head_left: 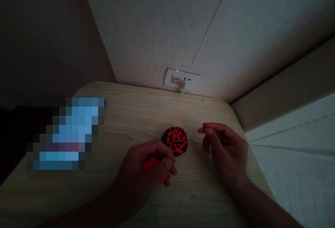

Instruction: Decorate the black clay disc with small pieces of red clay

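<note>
A round black piece (170, 138) lies on the table, its top dotted with small red dabs and strips that look like modelling clay. Just in front of it, my left hand (149, 172) is closed around a lump of red clay (149, 164), partly hidden by the fingers. To the right of the black piece and apart from it, my right hand (226, 151) hovers with thumb and forefinger pinched together. Something reddish shows at its fingertips, too small to make out.
The pale wooden table (136, 109) ends at a wall with a socket plate (193, 77) and a plug in it. A blurred-out bright screen (75, 127) stands at the left. A tiny red crumb (202, 100) lies near the back edge. White furniture (295, 123) borders the right side.
</note>
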